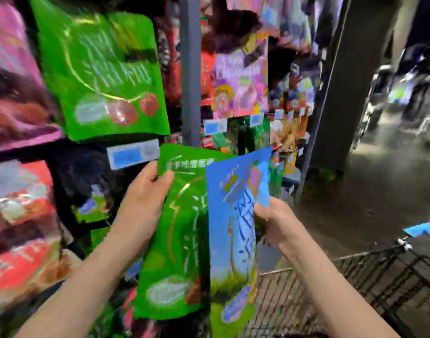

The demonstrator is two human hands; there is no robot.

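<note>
Left grip (145, 198) pinches our green pouch (177, 252) near its top-left corner; right grip (275, 220) pinches the blue pouch (229, 191) at its right edge. Both in mid-air betw. shelf (92, 144) & cart (379, 272). Prob. light, floppy, slick film, so we'd hold the sealed edges.

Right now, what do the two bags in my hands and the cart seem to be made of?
Green bag: likely thin plastic film, glossy; light streaks glint on its printed front.
Blue bag: likely the same film; its upper part buckles softly.
Cart: seems to be dark metal wire; thin bars cross in a grid.
Blur hides the finer finish.
</note>
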